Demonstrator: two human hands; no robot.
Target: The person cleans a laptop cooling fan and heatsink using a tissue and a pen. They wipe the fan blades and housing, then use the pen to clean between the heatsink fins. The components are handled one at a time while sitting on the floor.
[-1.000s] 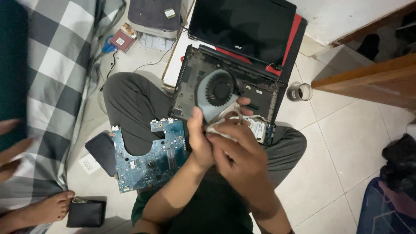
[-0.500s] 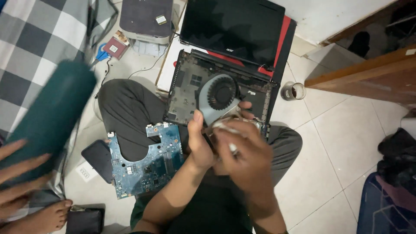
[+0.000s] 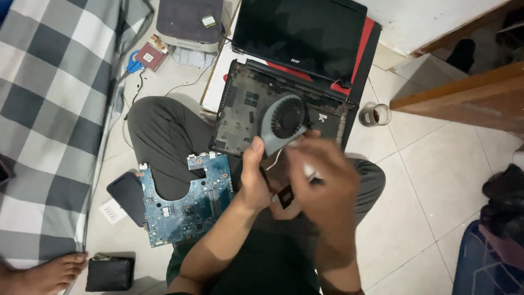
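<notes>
I sit cross-legged on the floor with a laptop fan and heatsink assembly (image 3: pixel 285 119) held over my lap. My left hand (image 3: pixel 255 176) grips its lower edge, thumb up against the fan housing. My right hand (image 3: pixel 323 183) is blurred with motion just right of it, fingers closed on a small white item (image 3: pixel 309 172) whose kind I cannot tell. A small dark square part (image 3: pixel 285 195) shows between the hands. Behind the fan lies the opened black laptop base (image 3: pixel 243 106) with its dark screen (image 3: pixel 303 33) tilted back.
A blue motherboard (image 3: pixel 185 205) rests on my left knee beside a black phone (image 3: pixel 128 194). A wallet (image 3: pixel 109 273) and another person's foot (image 3: pixel 52 272) lie lower left by a checked blanket (image 3: pixel 49 109). A glass of dark liquid (image 3: pixel 376 114) and wooden furniture (image 3: pixel 464 93) stand to the right.
My right hand has shifted right and down, now blurred. The other person's hand and the teal roll at the left edge have left the view.
</notes>
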